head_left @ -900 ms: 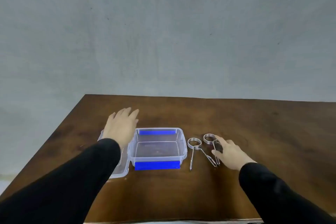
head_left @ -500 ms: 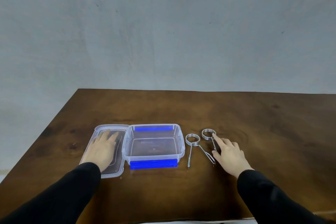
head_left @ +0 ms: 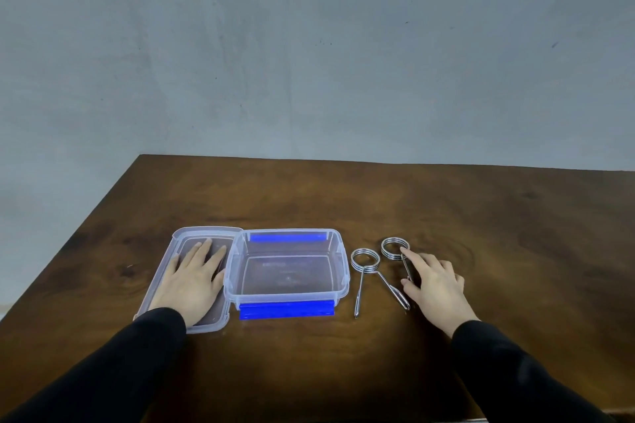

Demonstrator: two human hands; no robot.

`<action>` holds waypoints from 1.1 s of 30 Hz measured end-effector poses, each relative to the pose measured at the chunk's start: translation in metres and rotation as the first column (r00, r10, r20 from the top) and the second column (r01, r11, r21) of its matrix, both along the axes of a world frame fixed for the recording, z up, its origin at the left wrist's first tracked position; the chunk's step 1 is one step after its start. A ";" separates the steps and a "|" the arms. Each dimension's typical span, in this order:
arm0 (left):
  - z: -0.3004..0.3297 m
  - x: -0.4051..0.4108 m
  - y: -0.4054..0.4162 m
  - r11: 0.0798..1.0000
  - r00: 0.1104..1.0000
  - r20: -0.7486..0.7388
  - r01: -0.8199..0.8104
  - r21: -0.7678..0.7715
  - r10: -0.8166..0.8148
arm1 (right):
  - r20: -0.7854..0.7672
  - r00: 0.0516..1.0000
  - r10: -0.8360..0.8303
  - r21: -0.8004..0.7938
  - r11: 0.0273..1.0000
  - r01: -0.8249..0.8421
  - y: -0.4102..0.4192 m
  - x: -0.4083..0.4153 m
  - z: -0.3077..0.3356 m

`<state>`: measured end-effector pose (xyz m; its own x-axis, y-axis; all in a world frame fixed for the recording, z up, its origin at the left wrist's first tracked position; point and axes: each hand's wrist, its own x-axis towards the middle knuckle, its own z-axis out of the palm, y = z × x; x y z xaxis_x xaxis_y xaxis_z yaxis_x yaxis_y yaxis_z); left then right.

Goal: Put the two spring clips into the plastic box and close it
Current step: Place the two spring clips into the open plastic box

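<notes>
Hands are seen at either side of a clear plastic box point(head_left: 288, 271) that stands open on a dark wooden surface point(head_left: 343, 371). The left hand point(head_left: 192, 282) is laid flat, fingers spread, on the lid point(head_left: 192, 233), which lies folded open to the left of the box; nothing is gripped by it, and much of the lid is covered by the palm and the black sleeve point(head_left: 103, 364). A blue clasp point(head_left: 287, 311) is attached along the near edge of the box, and a second blue strip point(head_left: 288, 237) is seen through the far wall. Nothing is seen inside the box, though faint embossed marks on its bottom cannot be read.

Two metal spring clips lie on the surface to the right of the box. The nearer clip point(head_left: 365, 259) lies just beside the box, untouched, with its ring away from the person and its two legs splayed towards them. The farther clip point(head_left: 395, 246) is touched by the right hand point(head_left: 436, 285): the index finger is laid by its ring, the thumb is set near its legs, and the legs are largely hidden under the fingers. Whether the clip is actually pinched cannot be told. The fingers are loosely curled, not closed into a fist. Both sleeves are cut off by the lower edge of the view.
</notes>
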<state>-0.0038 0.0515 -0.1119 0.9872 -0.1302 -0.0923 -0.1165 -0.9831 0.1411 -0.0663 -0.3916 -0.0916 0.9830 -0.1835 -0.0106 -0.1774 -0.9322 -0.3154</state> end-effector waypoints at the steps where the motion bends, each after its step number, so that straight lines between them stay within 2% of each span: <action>1: 0.000 0.000 0.000 1.000 1.000 -0.002 0.001 0.003 -0.001 | -0.001 1.000 0.001 0.008 1.000 -0.001 0.000 0.001 0.000; 17: 0.004 -0.001 0.003 0.999 0.999 0.020 0.045 0.029 -0.046 | -0.007 0.999 -0.042 0.177 0.983 0.042 -0.001 0.009 0.010; 22: 0.003 0.001 0.008 0.998 0.997 0.031 0.068 -0.001 -0.068 | 0.143 0.989 -0.027 0.203 0.979 -0.003 0.017 0.016 0.034; 25: 0.003 0.002 0.009 0.998 0.997 0.036 0.068 -0.001 -0.068 | 0.254 0.960 0.115 0.160 0.974 -0.159 0.041 0.026 0.061; 28: 0.004 0.001 0.008 0.997 0.997 0.032 0.075 -0.004 -0.074 | 0.293 0.894 0.339 0.096 0.920 -0.380 0.072 0.032 0.086; 33: 0.004 0.002 0.009 0.997 0.996 0.036 0.081 -0.011 -0.081 | 0.127 0.738 0.663 -0.038 0.747 -0.664 0.125 0.046 0.103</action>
